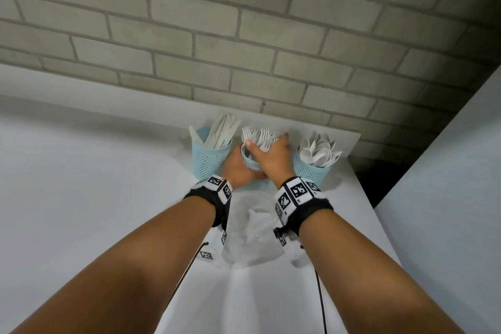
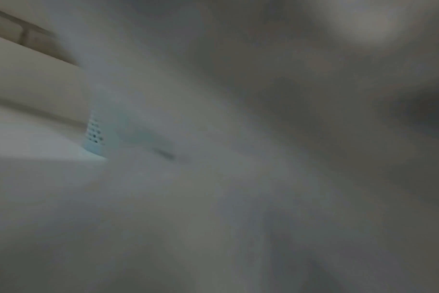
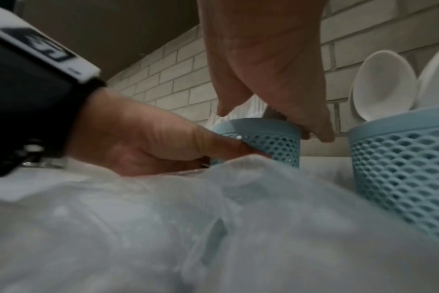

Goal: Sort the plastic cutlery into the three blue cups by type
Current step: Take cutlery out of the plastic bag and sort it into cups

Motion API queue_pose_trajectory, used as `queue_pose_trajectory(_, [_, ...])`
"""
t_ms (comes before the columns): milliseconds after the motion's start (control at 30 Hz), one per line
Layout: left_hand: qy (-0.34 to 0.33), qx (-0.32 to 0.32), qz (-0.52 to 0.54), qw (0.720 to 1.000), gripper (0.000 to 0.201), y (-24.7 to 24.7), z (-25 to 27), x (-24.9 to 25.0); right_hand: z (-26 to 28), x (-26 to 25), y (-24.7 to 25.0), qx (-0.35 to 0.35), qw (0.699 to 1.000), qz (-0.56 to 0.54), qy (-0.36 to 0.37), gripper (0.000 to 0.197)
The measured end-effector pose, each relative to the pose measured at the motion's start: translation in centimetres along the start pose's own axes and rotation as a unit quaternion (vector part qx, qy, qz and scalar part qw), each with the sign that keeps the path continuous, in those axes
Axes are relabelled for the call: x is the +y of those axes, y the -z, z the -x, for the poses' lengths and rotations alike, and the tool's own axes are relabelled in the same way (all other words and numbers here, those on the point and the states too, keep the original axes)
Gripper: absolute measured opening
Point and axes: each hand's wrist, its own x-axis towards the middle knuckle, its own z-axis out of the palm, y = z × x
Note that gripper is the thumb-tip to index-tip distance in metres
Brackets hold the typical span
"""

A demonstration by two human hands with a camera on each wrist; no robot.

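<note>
Middle cup, both hands gripping, wall-side

Head view from above; right wrist low, close, both on middle cup.

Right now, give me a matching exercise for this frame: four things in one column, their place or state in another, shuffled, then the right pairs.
Things:
1. knives
2. forks
3. spoons
4. clear bag

Places or states:
A. in the right cup
B. crumpled on the table, near the wrists
C. in the left cup
D. in the middle cup, which both hands are on

Pairs: 1-C, 2-D, 3-A, 4-B
</note>
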Motion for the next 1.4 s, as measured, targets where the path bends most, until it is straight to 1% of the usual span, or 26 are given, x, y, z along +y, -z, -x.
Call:
queue_pose_trajectory(33, [0.0, -0.008, 0.001, 1.0, 0.066, 0.0, -0.2, -0.1, -0.5, -0.5, 0.1, -0.015, 1.0, -0.015, 0.005, 0.116])
queue_pose_trajectory(133, [0.031, -0.012, -0.004, 0.999, 0.103, -0.2, -0.6, -0.5, -1.8, -1.6, 0.5, -0.082, 0.993, -0.071, 0.043, 0.124])
queue_pose_trajectory(200, [0.035, -0.021, -0.02, 0.999, 0.109, -0.5, -0.7, -0.7, -2.0, -1.8, 0.3, -0.125, 0.985, -0.09, 0.084, 0.124])
queue_pose_trajectory(233, [0.039, -0.015, -0.022, 0.999, 0.107, -0.6, -0.9, -1.0, -2.0, -1.6, 0.0, -0.127, 0.983, -0.081, 0.102, 0.118])
queue_pose_trajectory(267, [0.043, -0.004, -0.021, 0.999, 0.107, -0.7, -0.9, -1.0, -2.0, -1.4, -0.3, -0.117, 0.985, -0.062, 0.113, 0.104])
queue_pose_trajectory(333, [0.043, 0.013, -0.006, 0.999, 0.111, -0.7, -1.1, -1.4, -2.2, -1.0, -0.7, -0.063, 0.988, -0.036, 0.134, 0.064])
queue_pose_trajectory(367, [0.046, 0.009, 0.008, 0.999, 0.111, -0.6, -1.2, -1.6, -2.4, -0.8, -0.8, -0.03, 0.99, -0.051, 0.132, 0.05])
queue_pose_trajectory(433, [0.058, 0.009, 0.016, 0.998, 0.106, -0.5, -1.4, -2.1, -2.6, -0.6, -0.7, 0.033, 0.987, -0.125, 0.098, 0.036])
queue_pose_trajectory(500, [0.063, 0.003, 0.018, 0.998, 0.099, -0.4, -1.4, -2.2, -2.6, -0.5, -0.8, 0.06, 0.98, -0.16, 0.099, 0.031])
queue_pose_trajectory(567, [0.055, 0.001, 0.013, 0.998, 0.096, -0.3, -1.4, -2.2, -2.3, -0.4, -1.0, 0.05, 0.981, -0.15, 0.108, 0.032])
queue_pose_trajectory(600, [0.055, 0.003, 0.015, 0.998, 0.096, -0.4, -1.5, -2.2, -2.2, -0.4, -1.0, 0.065, 0.983, -0.14, 0.103, 0.036])
queue_pose_trajectory(667, [0.064, 0.003, 0.022, 0.998, 0.097, -0.4, -1.5, -2.3, -2.1, -0.6, -0.6, 0.105, 0.982, -0.138, 0.08, 0.054])
queue_pose_trajectory(733, [0.061, 0.001, 0.026, 0.998, 0.104, -0.4, -1.4, -2.2, -2.2, -0.8, -0.3, 0.082, 0.979, -0.164, 0.085, 0.08])
queue_pose_trajectory(800, [0.051, -0.013, 0.025, 0.998, 0.118, -0.4, -1.4, -2.1, -2.2, -1.1, -0.5, 0.024, 0.989, -0.106, 0.102, 0.094])
queue_pose_trajectory(900, [0.036, -0.017, 0.001, 0.999, 0.113, -0.5, -1.4, -2.0, -2.3, -1.3, -0.8, -0.03, 0.993, -0.004, 0.112, 0.091])
queue_pose_trajectory(967, [0.031, -0.021, -0.008, 0.999, 0.115, -0.4, -1.1, -1.8, -2.2, -1.5, -0.9, -0.045, 0.993, -0.001, 0.112, 0.089])
queue_pose_trajectory(1000, [0.024, -0.023, -0.013, 0.999, 0.111, -0.3, -1.1, -1.7, -2.1, -1.4, -1.0, -0.047, 0.992, -0.012, 0.117, 0.088])
queue_pose_trajectory(1100, [0.007, -0.046, -0.069, 0.996, 0.079, -0.5, -1.2, -1.5, -1.5, -0.9, -1.2, -0.028, 0.984, 0.007, 0.175, 0.095])
queue_pose_trajectory(1133, [-0.003, -0.048, -0.087, 0.995, 0.073, -0.5, -1.1, -1.3, -1.4, -0.8, -1.2, -0.03, 0.98, 0.036, 0.192, 0.097])
queue_pose_trajectory(1167, [-0.009, -0.05, -0.1, 0.994, 0.073, -0.5, -1.2, -1.5, -1.3, -0.8, -1.2, -0.035, 0.978, 0.06, 0.198, 0.096])
queue_pose_trajectory(1200, [-0.004, -0.041, -0.083, 0.996, 0.079, -0.4, -1.3, -1.9, -1.5, -0.8, -1.2, -0.032, 0.978, 0.069, 0.195, 0.089])
queue_pose_trajectory(1233, [0.023, -0.023, -0.044, 0.998, 0.088, -0.3, -1.3, -2.0, -1.8, -0.8, -1.2, -0.019, 0.981, 0.056, 0.186, 0.074])
queue_pose_trajectory(1300, [0.063, 0.001, 0.0, 0.998, 0.098, -0.3, -1.4, -2.4, -2.5, -0.9, -1.0, 0.033, 0.987, -0.023, 0.157, 0.038])
queue_pose_trajectory(1333, [0.063, 0.002, -0.003, 0.998, 0.098, -0.3, -1.4, -2.6, -2.7, -0.9, -0.7, 0.049, 0.987, -0.066, 0.142, 0.027])
queue_pose_trajectory(1367, [0.066, 0.003, 0.003, 0.998, 0.097, -0.4, -1.5, -2.7, -2.8, -1.1, -0.5, 0.054, 0.985, -0.104, 0.128, 0.021])
queue_pose_trajectory(1400, [0.067, 0.004, 0.003, 0.998, 0.096, -0.4, -1.6, -2.8, -2.9, -1.2, -0.2, 0.057, 0.981, -0.137, 0.122, 0.023])
